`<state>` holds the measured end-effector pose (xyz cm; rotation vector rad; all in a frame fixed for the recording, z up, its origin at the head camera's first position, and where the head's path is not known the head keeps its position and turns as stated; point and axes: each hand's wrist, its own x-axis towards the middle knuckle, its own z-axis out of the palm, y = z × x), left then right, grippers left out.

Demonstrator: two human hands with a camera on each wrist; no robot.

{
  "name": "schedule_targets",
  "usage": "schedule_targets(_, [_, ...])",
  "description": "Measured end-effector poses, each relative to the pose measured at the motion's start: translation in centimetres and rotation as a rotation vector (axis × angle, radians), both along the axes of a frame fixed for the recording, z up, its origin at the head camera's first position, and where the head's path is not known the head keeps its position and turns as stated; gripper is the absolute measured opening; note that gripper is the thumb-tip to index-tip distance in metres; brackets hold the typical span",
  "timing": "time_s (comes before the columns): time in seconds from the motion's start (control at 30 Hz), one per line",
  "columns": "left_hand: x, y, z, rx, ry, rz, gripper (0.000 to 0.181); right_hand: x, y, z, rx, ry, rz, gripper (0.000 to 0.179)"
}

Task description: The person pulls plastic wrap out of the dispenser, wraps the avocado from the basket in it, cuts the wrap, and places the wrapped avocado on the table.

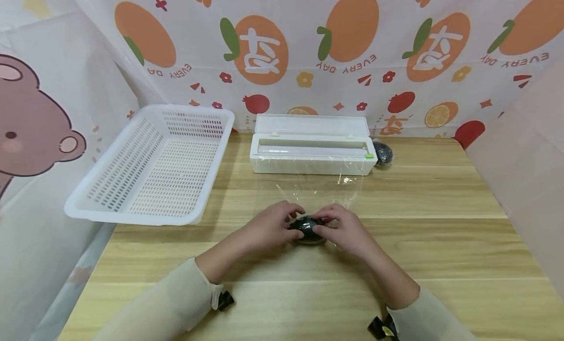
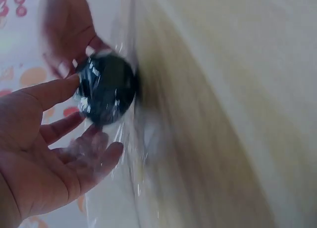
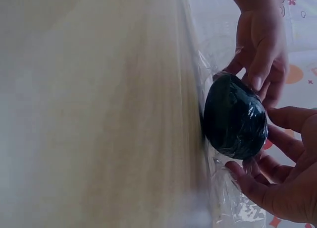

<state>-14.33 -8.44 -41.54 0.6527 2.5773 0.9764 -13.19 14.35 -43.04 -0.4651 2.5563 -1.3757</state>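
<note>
Place: we see a screened corner; whether home or studio, we cannot tell
Cloth (image 1: 304,94): printed fruits, behind the worktop (image 1: 440,253)
Worktop: wood-grained

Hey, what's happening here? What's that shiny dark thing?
A person's left hand and right hand hold a dark round thing between them, low over the table. Clear film clings to it and stretches back to an open white box. I can't tell exactly what the thing is. Another dark thing sits beside the box, and a white basket stands on the left.
</note>
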Motion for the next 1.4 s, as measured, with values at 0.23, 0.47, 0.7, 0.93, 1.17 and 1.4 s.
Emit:
schedule_targets(0.23, [1.4, -1.3, 2.9, 0.172, 0.102, 0.172, 0.030, -0.7, 0.0, 0.2, 0.063, 0.021, -0.009, 0.023])
schedule_targets(0.47, [2.3, 0.4, 1.3, 0.103, -0.031, 0.081, 0.048, -1.2, 0.3, 0.3, 0.089, -0.022, -0.014, 0.024])
schedule_targets(0.7, [1.1, 1.2, -0.5, -0.003, 0.039, 0.029, 0.049, -1.4, 0.7, 0.0, 0.080, -0.072, -0.003, 0.028])
schedule_targets(0.93, [-0.2, 1.4, -0.5, -0.054, 0.008, 0.038, 0.047, -0.6, 0.8, 1.0, 0.077, 0.069, -0.087, 0.032])
schedule_targets(1.17, [-1.3, 1.0, -0.6, -0.060, -0.002, 0.011, 0.045, -0.5, -0.6, 1.0, 0.135, 0.138, 0.032, 0.040])
schedule_targets(1.4, [-1.5, 0.6, 0.1, -0.032, -0.019, 0.085, 0.053, -1.4, -0.8, 0.5, 0.188, 0.115, 0.016, 0.041])
